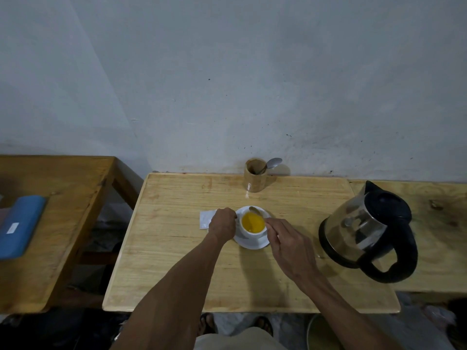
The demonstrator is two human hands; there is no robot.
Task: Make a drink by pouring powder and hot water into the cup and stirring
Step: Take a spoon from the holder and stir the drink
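Note:
A white cup (252,233) full of orange-yellow liquid stands on a white saucer (252,244) in the middle of the wooden table (177,261). My left hand (222,224) grips the cup's left side, where its handle seems to be. My right hand (290,245) pinches the handle of a metal spoon (256,210); the spoon's bowl sits over the cup's far rim. A white powder sachet (206,218) lies flat just left of my left hand. The glass electric kettle (366,231) with its black lid and handle stands at the right.
A wooden holder (255,176) with a second spoon (271,164) stands at the table's back edge against the wall. A lower wooden bench at the left carries a blue case (20,226). Feet in sandals show under the table's front edge.

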